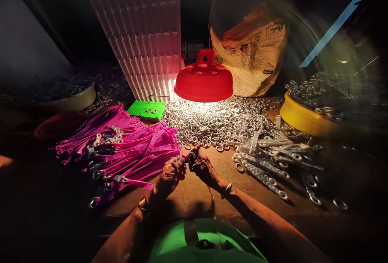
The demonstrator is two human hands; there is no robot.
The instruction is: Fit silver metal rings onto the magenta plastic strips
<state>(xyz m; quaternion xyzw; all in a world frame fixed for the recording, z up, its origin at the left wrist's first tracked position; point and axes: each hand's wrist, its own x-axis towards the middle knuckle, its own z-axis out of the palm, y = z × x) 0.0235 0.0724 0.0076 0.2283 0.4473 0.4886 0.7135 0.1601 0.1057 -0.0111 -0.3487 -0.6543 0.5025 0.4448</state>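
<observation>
My left hand (172,175) and my right hand (204,169) meet at the middle of the table, fingertips pinched close together. A small bit of pink strap (184,156) shows at my left fingertips. What my right fingers close on is dark and too small to make out. Left of my hands lies a heap of pink straps (142,150), some with metal fittings (117,134) at their ends. Just beyond my fingertips spreads a pile of metal rings (200,123). To the right lie several chains of linked rings (262,174).
A red lamp (203,81) hangs low over the rings. Behind stand a ribbed translucent panel (145,32) and a printed sack (251,57). A green perforated tray (142,109) holds a few rings. A yellow basin (298,117) of metal parts is at right, a pale basin (75,99) at left.
</observation>
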